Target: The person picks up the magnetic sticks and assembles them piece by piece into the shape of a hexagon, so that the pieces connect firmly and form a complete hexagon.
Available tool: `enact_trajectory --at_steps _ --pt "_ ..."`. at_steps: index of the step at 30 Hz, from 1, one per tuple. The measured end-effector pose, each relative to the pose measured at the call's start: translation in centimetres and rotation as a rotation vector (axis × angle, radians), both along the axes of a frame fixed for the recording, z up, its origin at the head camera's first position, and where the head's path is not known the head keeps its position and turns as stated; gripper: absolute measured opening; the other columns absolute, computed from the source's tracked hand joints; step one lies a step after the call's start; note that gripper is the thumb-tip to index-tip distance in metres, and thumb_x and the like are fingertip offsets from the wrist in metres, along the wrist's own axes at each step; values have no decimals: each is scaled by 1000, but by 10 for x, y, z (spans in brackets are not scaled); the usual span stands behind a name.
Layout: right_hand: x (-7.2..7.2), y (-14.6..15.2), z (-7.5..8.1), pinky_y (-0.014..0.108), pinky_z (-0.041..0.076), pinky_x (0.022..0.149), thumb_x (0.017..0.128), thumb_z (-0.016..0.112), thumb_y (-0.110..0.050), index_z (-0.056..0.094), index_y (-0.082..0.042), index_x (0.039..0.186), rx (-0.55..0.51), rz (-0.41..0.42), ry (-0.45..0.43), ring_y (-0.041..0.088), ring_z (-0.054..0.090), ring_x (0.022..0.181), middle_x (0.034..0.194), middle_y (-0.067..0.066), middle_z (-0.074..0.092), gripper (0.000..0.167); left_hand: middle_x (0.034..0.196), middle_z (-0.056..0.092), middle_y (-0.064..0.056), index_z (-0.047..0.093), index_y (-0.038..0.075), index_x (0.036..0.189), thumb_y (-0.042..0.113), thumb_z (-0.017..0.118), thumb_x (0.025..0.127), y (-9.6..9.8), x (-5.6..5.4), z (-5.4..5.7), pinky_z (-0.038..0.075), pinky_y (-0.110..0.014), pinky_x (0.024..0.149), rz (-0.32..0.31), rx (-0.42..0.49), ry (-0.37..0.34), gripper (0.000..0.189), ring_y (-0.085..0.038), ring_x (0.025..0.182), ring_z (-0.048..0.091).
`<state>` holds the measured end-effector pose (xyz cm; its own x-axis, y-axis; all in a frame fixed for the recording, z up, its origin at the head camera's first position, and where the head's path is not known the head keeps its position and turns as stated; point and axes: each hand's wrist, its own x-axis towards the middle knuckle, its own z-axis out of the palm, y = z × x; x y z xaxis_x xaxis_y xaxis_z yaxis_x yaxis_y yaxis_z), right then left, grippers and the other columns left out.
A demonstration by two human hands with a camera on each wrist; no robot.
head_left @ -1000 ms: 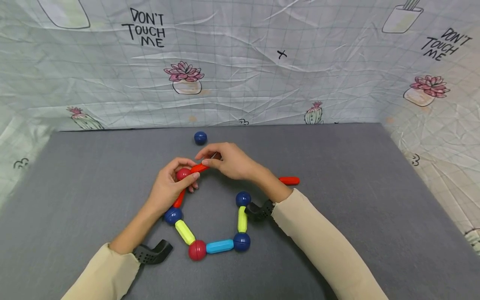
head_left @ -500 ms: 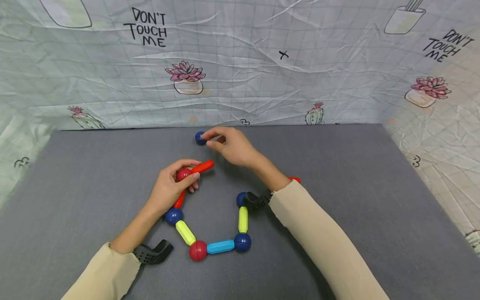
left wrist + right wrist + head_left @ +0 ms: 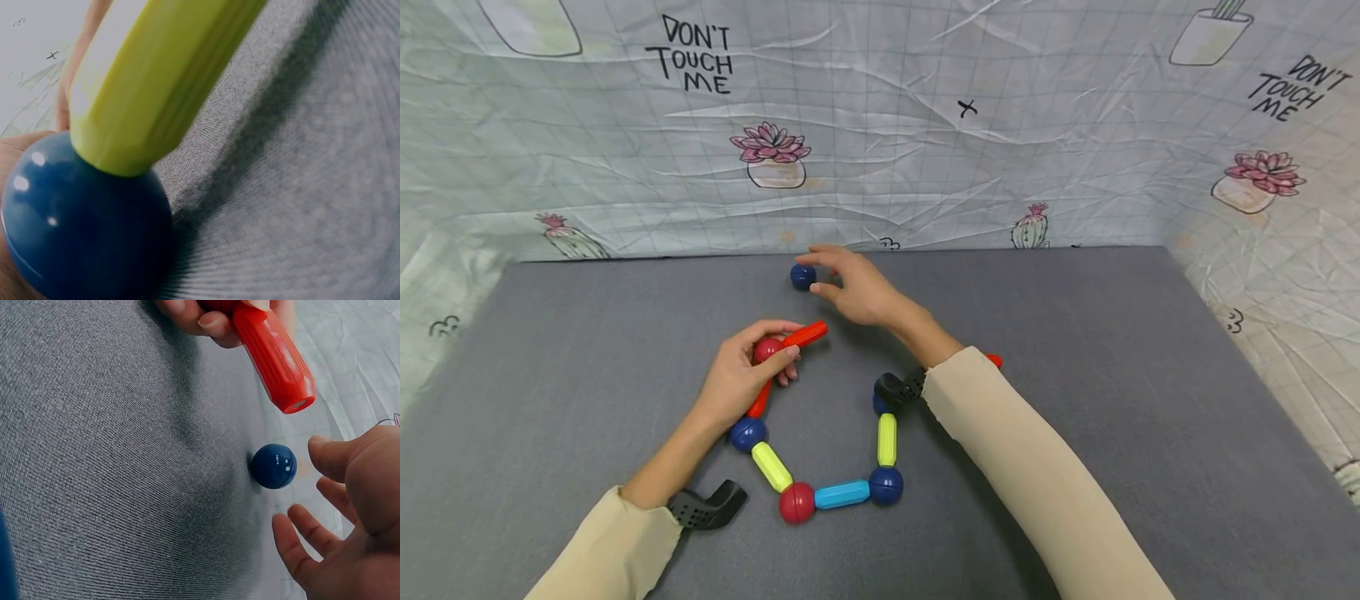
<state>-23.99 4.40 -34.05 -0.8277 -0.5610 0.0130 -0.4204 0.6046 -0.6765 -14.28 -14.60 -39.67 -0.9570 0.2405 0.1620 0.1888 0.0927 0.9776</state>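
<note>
My left hand (image 3: 733, 367) grips a red ball (image 3: 767, 349), its thumb along a red magnetic rod (image 3: 806, 335) that sticks out to the upper right with a bare end. From the held ball a second red rod (image 3: 760, 400) runs down to a blue ball (image 3: 748, 434). The chain goes on through a yellow rod (image 3: 772, 467), a red ball (image 3: 797, 502) and a light blue rod (image 3: 842, 494) to more pieces at right. My right hand (image 3: 861, 290) has thumb and fingers spread beside a loose blue ball (image 3: 274, 466), apart from it in the right wrist view.
Another red rod (image 3: 994, 360) lies to the right, mostly hidden behind the right sleeve. The right wrist's black mount (image 3: 898, 388) partly covers the chain's end blue ball (image 3: 880, 404). A printed cloth (image 3: 880, 125) hangs along the table's back edge.
My right hand has left the red rod's end and moved up and back to the loose blue ball, its fingers now wider apart. The left hand has stayed on the red ball.
</note>
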Motion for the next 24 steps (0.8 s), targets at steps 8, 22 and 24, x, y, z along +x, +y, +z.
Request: enact_trajectory --at_steps 8,22,24 --pt "-5 -3 1 40 12 115 100 52 -15 45 -18 144 102 50 -18 21 19 142 156 1 23 45 81 60 -25 61 -1 118 8 64 93 0 1 0 54 -28 59 2 -3 2 27 -24 63 61" --pt "-12 -6 0 32 17 114 99 44 -1 39 -18 147 226 162 -29 15 18 143 157 -1 21 51 81 61 -25 61 -1 118 7 64 92 0 1 2 53 -28 58 6 -18 -4 27 -26 63 61" --pt "-12 -6 0 32 18 114 99 44 -1 40 -18 146 236 158 -19 16 20 142 156 -1 23 51 81 61 -24 62 0 118 9 65 92 0 1 2 54 -28 59 4 -15 -5 27 -25 63 61"
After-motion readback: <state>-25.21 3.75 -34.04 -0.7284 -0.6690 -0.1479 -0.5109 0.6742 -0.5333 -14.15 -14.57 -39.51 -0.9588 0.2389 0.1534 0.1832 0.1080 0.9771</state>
